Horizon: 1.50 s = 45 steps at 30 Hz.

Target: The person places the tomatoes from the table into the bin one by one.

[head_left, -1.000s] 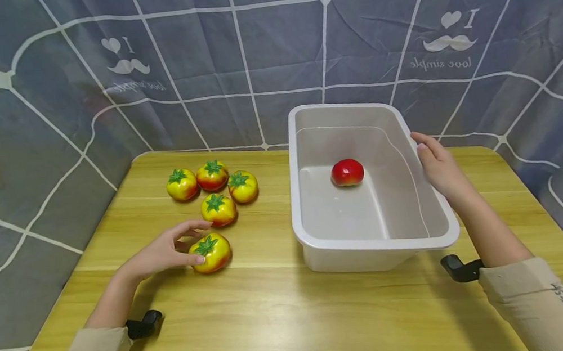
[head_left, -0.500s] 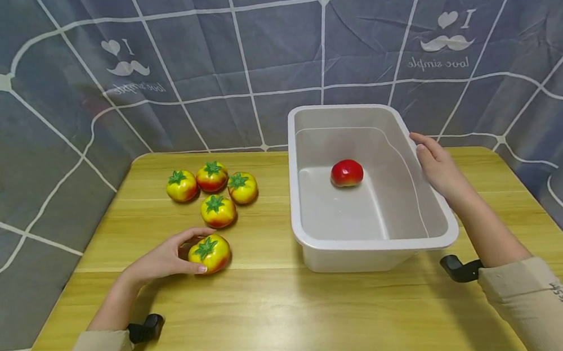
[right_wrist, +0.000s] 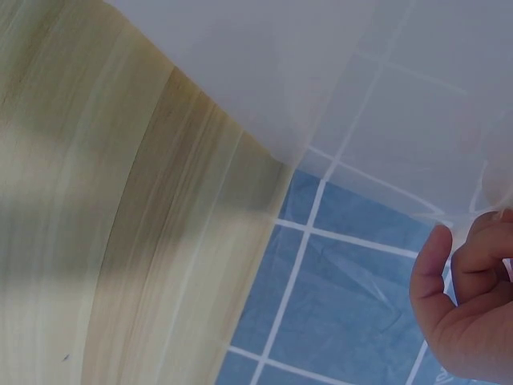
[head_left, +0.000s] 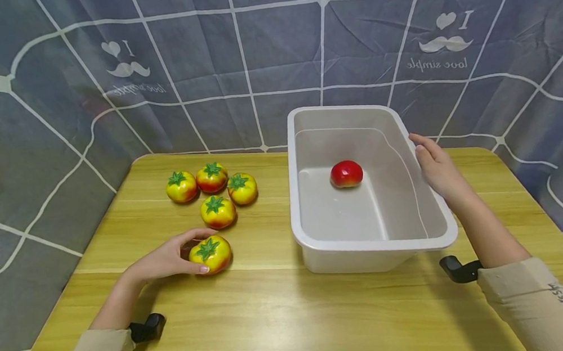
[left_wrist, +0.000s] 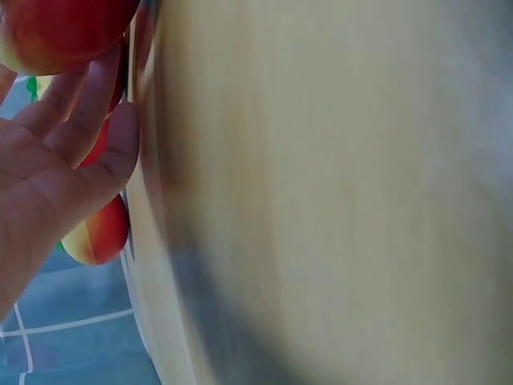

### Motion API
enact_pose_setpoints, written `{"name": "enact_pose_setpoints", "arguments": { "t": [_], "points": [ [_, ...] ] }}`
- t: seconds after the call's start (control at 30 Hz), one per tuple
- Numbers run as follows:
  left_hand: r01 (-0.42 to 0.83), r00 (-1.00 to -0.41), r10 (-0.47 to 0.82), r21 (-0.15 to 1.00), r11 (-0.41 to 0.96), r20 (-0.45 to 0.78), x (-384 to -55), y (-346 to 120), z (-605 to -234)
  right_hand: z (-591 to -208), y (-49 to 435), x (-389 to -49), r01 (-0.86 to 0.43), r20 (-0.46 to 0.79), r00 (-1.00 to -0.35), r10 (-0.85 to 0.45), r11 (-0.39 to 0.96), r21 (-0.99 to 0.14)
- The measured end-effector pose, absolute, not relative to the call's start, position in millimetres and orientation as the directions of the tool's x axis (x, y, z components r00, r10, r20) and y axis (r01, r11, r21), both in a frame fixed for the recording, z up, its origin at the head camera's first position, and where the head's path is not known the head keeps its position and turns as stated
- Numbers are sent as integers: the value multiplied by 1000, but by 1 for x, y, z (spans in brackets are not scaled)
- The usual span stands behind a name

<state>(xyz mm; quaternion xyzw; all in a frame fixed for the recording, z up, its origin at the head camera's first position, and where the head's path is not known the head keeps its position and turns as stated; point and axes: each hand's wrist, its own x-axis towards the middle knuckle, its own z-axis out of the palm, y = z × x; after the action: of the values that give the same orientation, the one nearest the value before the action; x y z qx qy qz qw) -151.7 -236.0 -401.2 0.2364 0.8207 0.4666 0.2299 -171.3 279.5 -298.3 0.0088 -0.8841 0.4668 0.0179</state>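
Observation:
My left hand (head_left: 164, 258) holds a yellow-and-red tomato (head_left: 213, 255) with a green leafy top, thumb at its near side and fingers around its far side. In the left wrist view the tomato's red underside (left_wrist: 68, 32) shows above the fingers, and it looks slightly off the table. Just behind it lies another such tomato (head_left: 218, 212). On the right, my right hand (head_left: 441, 174) grips the side rim of a light grey plastic bin (head_left: 351, 261), and the right wrist view shows its curled fingers (right_wrist: 473, 265). A red tomato (head_left: 346, 174) lies on the bin's floor.
Several more tomatoes, among them one at the far left (head_left: 181, 186) and one nearer the bin (head_left: 242, 189), cluster on the wooden table (head_left: 275, 323). A grey-blue curtain (head_left: 279, 46) with white lines hangs behind the table's back edge.
The fingers of my left hand have closed around the near tomato, and the thumb has come lower on its side. My right hand and the bin stay in place.

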Motion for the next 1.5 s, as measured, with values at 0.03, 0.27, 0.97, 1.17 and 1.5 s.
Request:
{"name": "enact_pose_setpoints", "arguments": {
  "t": [0.03, 0.27, 0.97, 1.17, 1.5],
  "points": [
    [174, -783, 601, 871, 459, -160, -151, -235, -401, -298, 279, -171, -33, 41, -999, 2, 563, -826],
    [174, -785, 596, 862, 476, -171, -151, -226, -390, -299, 279, -172, -37, 46, -999, 2, 559, -828],
    [213, -878, 478, 859, 466, -41, -174, -177, -333, -300, 281, -173, -17, 28, -1000, 11, 559, -829],
    [220, -904, 427, 855, 470, -1, -180, -164, -321, -300, 280, -173, -27, 32, -999, -1, 558, -830],
    [247, -901, 433, 859, 449, 33, -185, -147, -304, -298, 279, -172, -32, 50, -999, 16, 563, -826]
  ]
}}
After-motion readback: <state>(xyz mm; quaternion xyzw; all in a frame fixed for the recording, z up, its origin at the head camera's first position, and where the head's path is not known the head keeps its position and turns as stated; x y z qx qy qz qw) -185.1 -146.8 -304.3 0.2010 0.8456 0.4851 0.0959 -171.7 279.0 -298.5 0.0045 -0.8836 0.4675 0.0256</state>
